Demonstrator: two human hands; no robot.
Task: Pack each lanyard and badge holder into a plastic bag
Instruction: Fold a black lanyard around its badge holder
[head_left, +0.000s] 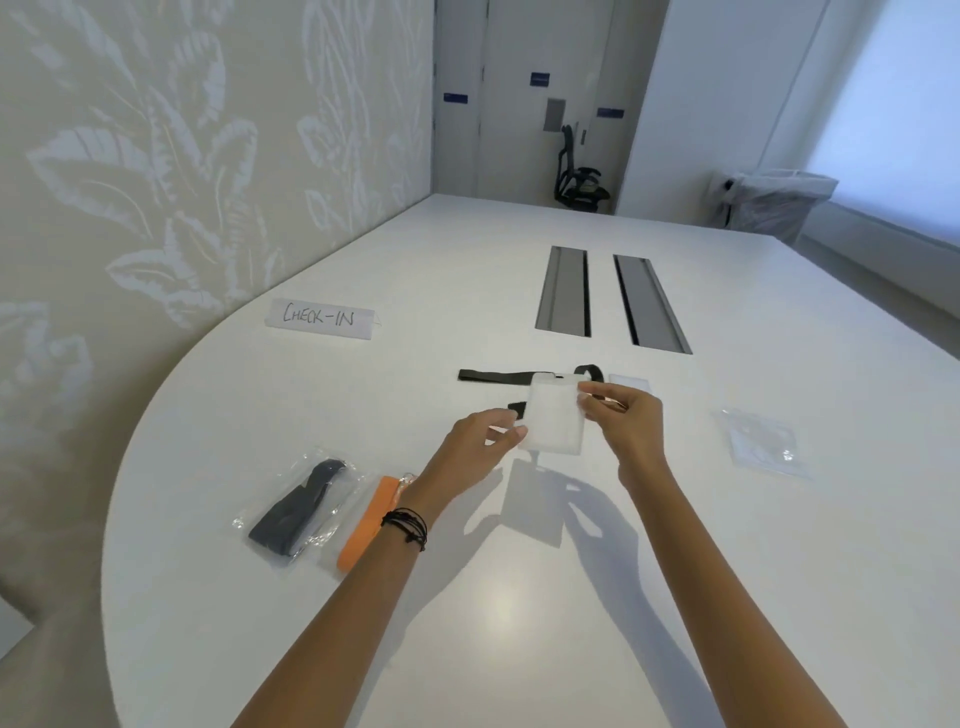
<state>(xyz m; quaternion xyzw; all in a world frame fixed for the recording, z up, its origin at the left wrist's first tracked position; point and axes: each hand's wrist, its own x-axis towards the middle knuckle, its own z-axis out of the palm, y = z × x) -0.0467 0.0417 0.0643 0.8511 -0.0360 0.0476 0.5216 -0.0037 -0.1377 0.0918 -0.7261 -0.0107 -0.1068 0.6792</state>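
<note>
A clear badge holder (555, 415) is lifted above the white table (519, 597). My left hand (480, 441) pinches its lower left corner, and my right hand (626, 421) pinches its upper right edge. Behind it a black lanyard (493, 375) lies flat on the table, partly hidden by the holder and my right hand. Another clear badge holder (629, 381) lies just beyond my right hand. To the right sits a plastic bag (763, 441) that looks empty. At the left lie a bagged black lanyard (298, 506) and an orange lanyard (366, 519) in plastic.
A folded paper sign reading CHECK-IN (319, 318) stands at the back left of the table. Two grey cable slots (563, 291) are set into the tabletop further back. An office chair (579, 176) and a lined bin (774, 205) stand beyond the table.
</note>
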